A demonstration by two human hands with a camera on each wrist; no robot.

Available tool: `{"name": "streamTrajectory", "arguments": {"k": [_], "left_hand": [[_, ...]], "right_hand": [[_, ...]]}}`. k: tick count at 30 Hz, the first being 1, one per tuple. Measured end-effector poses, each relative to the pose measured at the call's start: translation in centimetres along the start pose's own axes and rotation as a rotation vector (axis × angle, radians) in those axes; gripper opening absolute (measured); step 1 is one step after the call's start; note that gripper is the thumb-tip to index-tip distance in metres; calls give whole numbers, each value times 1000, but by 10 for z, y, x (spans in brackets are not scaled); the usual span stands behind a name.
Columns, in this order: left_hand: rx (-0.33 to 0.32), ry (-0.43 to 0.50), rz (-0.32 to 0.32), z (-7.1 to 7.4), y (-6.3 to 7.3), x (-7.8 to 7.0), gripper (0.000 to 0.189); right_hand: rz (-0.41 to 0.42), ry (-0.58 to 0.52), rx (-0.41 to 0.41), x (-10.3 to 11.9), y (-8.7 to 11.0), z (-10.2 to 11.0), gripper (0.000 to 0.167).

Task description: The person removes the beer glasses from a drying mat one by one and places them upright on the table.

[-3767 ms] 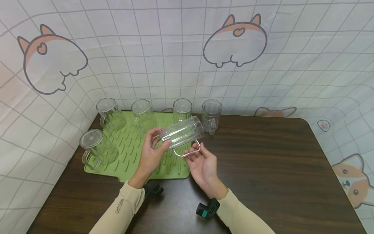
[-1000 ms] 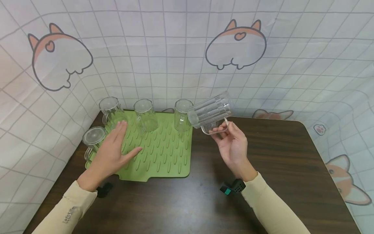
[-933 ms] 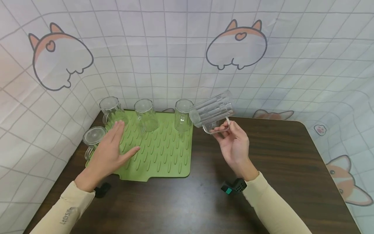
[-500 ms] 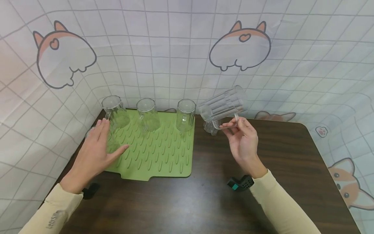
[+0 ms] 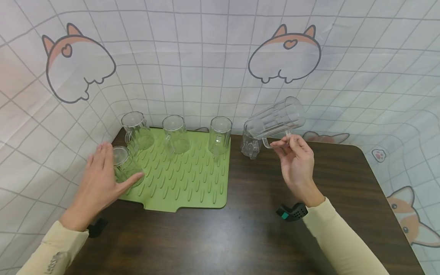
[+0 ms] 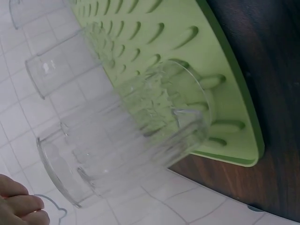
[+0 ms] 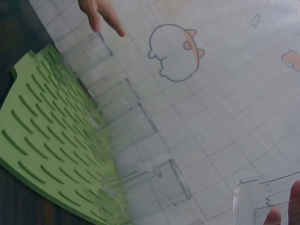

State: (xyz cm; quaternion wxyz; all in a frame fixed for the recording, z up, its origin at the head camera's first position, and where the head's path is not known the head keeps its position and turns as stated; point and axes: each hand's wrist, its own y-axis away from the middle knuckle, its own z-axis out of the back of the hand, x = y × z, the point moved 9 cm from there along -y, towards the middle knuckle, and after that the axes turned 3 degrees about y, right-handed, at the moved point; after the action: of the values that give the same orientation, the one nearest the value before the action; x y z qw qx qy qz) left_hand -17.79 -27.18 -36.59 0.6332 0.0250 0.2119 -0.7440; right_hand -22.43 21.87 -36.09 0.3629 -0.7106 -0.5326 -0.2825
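Note:
My right hand (image 5: 297,164) pinches the handle of a clear glass mug (image 5: 278,118), which it holds tilted in the air, overlapping another mug (image 5: 249,147) at the mat's right. In the right wrist view, part of the held mug (image 7: 253,201) shows at the lower right corner. My left hand (image 5: 97,179) reaches out with extended fingers and a spread thumb beside the front-left mug (image 5: 127,168) on the green ridged mat (image 5: 192,187), covering part of it. The left wrist view shows that mug (image 6: 126,136) close up, with left fingertips (image 6: 28,206) by its end.
Along the mat's back edge stand three more clear mugs: a left one (image 5: 139,131), a middle one (image 5: 176,133) and a right one (image 5: 220,133). Behind the dark wooden table (image 5: 220,240) hangs a white gridded cloth (image 5: 185,57).
My left hand has let go of the held mug's body and moved left to the front-left mug. My right hand has carried the mug right, away from over the mat.

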Motion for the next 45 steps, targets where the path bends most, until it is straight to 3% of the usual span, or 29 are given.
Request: {"name": "streamTrajectory", "arguments": {"k": [6, 10, 21, 34, 45], "left_hand": [[36, -3, 57, -2, 8, 11, 128], [25, -11, 84, -3, 14, 18, 129], [4, -22, 109, -6, 22, 32, 131], [-2, -6, 129, -16, 34, 51, 129], [-23, -10, 122, -27, 40, 63, 128]], "right_hand": [[26, 11, -13, 7, -4, 8, 24], [38, 22, -16, 11, -7, 15, 24], [64, -10, -64, 17, -11, 37, 24], [108, 58, -144, 13, -11, 54, 24], [83, 151, -172, 5, -11, 72, 21]]}}
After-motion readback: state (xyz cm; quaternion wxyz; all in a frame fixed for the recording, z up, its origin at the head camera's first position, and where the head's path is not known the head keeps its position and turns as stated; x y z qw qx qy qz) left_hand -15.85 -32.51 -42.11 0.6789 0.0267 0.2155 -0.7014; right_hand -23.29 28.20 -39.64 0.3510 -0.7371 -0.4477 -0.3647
